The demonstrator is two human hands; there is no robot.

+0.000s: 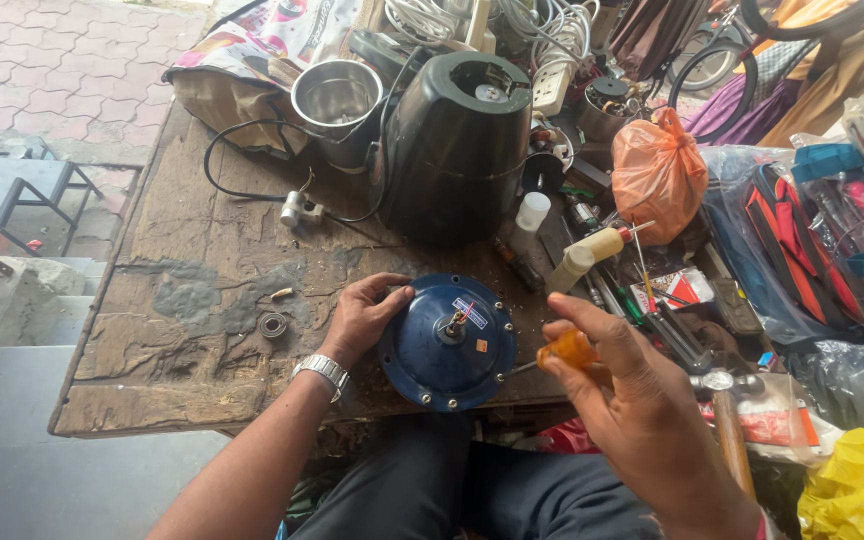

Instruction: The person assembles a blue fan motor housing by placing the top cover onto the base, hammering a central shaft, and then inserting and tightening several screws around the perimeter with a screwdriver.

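Note:
A round blue motor housing (pixel 432 350) with a short shaft and wires at its centre lies on the worn wooden workbench (pixel 182 300). My left hand (pixel 364 315), with a metal watch on the wrist, grips the housing's left rim. My right hand (pixel 632 400) is closed around a screwdriver with an orange handle (pixel 567 350). Its thin metal shaft points left and reaches the housing's right edge.
A black mixer base (pixel 457 150) and a steel jar (pixel 335 98) stand behind the housing. A small bearing (pixel 274 325) lies to the left. An orange bag (pixel 657 175), bottles, loose tools, a hammer (pixel 727 420) and a yellow bag (pixel 857 490) crowd the right side.

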